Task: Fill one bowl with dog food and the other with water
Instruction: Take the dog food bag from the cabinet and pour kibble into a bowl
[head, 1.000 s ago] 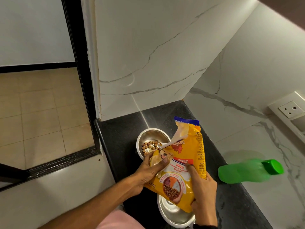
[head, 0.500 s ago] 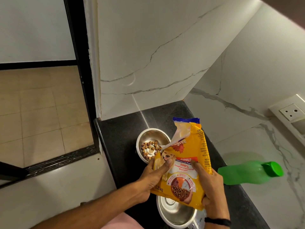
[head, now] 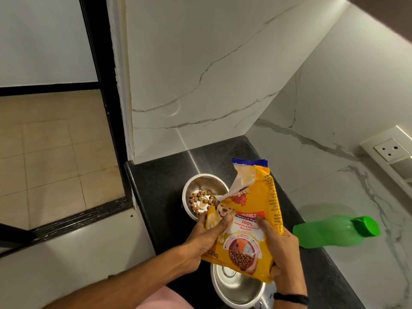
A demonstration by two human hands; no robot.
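meanwhile, the yellow dog food bag (head: 247, 221) is gripped by both hands, slightly lower and closer to the body than a second ago, with its torn corner held just at the rim of the far steel bowl (head: 201, 192). the left hand (head: 206, 239) is wrapped around the bag's left edge, thumb pressed flat on the printed front; the right hand (head: 282, 253) is clasped around the lower right corner, fingers curled behind. a thin layer of kibble (head: 200, 200) is seen in the far bowl, much as it was a second ago, so pouring is judged paused or barely trickling and the bowl well short of full. the near steel bowl (head: 237, 288) is partly hidden under the bag and looks empty. the green water bottle (head: 334, 233) is lying on its side to the right on the black counter (head: 160, 188), capped, so the water step is judged not yet begun.
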